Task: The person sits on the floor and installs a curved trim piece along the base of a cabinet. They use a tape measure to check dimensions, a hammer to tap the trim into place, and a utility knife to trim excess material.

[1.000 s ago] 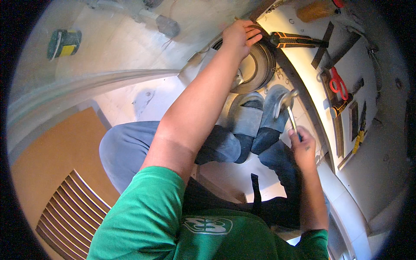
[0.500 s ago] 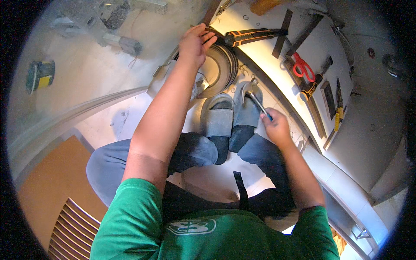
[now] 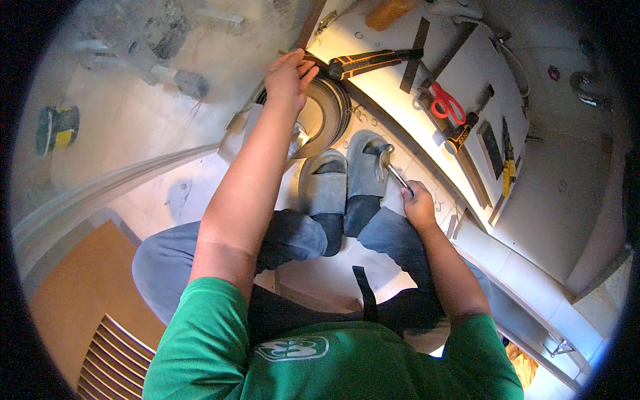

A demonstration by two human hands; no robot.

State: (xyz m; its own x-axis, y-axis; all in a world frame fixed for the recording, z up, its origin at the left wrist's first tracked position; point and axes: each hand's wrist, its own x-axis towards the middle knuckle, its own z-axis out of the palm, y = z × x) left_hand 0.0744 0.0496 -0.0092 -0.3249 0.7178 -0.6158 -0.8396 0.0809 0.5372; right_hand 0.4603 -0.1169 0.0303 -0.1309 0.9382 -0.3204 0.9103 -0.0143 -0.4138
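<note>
My right hand (image 3: 419, 205) is closed around the handle of a small hammer (image 3: 397, 175), whose metal head is up and to the left, over my right slipper (image 3: 366, 163). My left hand (image 3: 288, 80) reaches forward, thumb and forefinger pinched on a thin dark strip while the other fingers stand apart. Below that hand lies a coil of dark banding (image 3: 340, 113), partly hidden by my forearm. Just right of the fingers, a black-and-orange two-handled tool (image 3: 373, 63), like pliers, rests on the white board (image 3: 460, 60).
Red-handled scissors (image 3: 447, 105), dark strips (image 3: 415, 55), a black-and-orange-handled tool (image 3: 462, 135) and a yellow-and-black cutter (image 3: 509, 175) lie on the board. A tape measure (image 3: 57, 130) sits at the far left. A slatted brown panel (image 3: 67, 293) is at lower left.
The view has shifted slightly, so the board and tools appear further left. The hammer has come a little lower with my right hand. My left hand keeps its pinch near the coil.
</note>
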